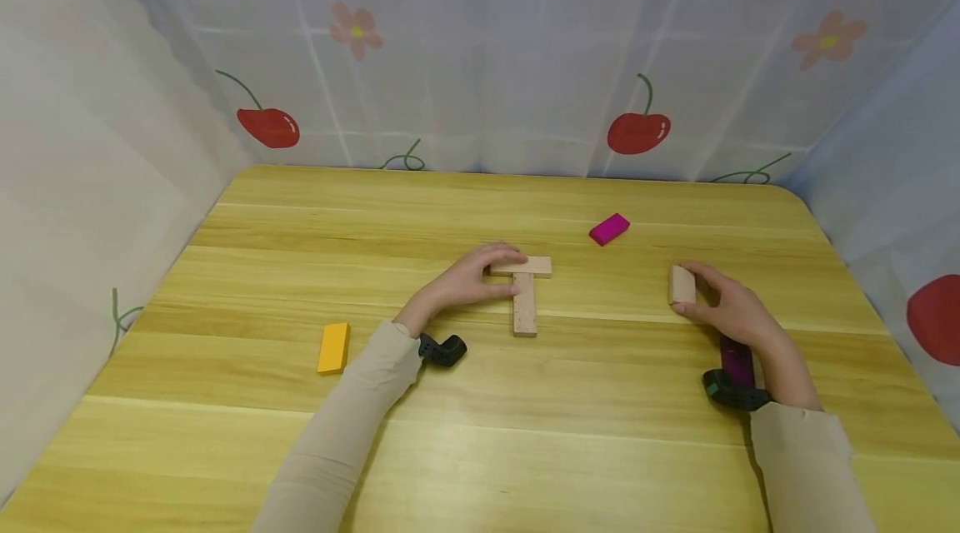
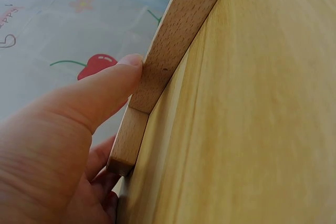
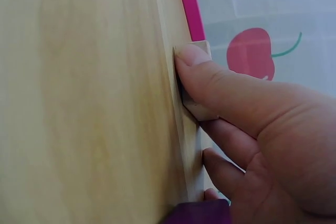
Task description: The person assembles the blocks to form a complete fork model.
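Observation:
Two plain wooden blocks lie on the table in a T: a crossbar block (image 1: 540,266) and a stem block (image 1: 525,316) meeting its near side. My left hand (image 1: 468,279) curves around the crossbar's left end, fingers along its far side. The left thumb touches the stem's left side; in the left wrist view its tip presses the stem block (image 2: 178,35), with the crossbar block (image 2: 128,142) between thumb and fingers. At the right, my right hand (image 1: 731,308) pinches a third wooden block (image 1: 682,285) between thumb and fingers.
A magenta block (image 1: 610,229) lies behind, between the T and my right hand. Under the right wrist a dark purple block (image 1: 738,362) is partly hidden. A yellow-orange block (image 1: 333,348) lies left of my left forearm. A printed curtain (image 1: 480,58) hangs behind the table (image 1: 570,466).

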`<state>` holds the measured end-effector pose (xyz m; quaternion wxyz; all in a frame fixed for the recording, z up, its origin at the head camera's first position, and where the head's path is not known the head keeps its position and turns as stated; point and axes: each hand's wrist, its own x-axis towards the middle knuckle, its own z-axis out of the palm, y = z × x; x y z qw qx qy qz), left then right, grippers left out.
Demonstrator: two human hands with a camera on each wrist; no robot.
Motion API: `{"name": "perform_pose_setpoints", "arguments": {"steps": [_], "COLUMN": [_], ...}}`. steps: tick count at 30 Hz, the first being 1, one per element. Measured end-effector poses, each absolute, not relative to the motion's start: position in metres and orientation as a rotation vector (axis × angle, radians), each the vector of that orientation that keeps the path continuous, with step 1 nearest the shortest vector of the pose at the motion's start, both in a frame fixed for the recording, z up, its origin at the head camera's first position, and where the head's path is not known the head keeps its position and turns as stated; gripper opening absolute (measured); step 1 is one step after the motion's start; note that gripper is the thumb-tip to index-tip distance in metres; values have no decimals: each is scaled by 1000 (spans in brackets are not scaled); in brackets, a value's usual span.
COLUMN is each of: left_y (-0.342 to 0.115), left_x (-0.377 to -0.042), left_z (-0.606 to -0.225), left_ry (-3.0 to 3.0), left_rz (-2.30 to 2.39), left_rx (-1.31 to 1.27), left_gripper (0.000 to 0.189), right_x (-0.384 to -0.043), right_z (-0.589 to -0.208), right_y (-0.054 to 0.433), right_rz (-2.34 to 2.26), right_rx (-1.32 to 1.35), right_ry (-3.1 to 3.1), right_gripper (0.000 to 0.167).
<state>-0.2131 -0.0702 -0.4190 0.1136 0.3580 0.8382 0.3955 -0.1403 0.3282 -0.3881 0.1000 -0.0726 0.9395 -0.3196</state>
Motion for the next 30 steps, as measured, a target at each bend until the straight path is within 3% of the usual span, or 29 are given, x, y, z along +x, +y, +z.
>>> {"name": "perform_pose_setpoints", "arguments": {"steps": [18, 30], "left_y": [-70, -70], "left_x": [-214, -213], "left_z": [-420, -419], "left_ry": [2447, 2440], "left_rz": [1175, 1173], "left_rx": [1041, 1034], "left_gripper": [47, 48], "right_x": [-140, -134], "right_z": [-373, -353], "right_y": [320, 282], "right_rz": [-1002, -1035], "right_rx": [-187, -279], "right_ry": [2850, 2913], "right_gripper": [79, 76]}}
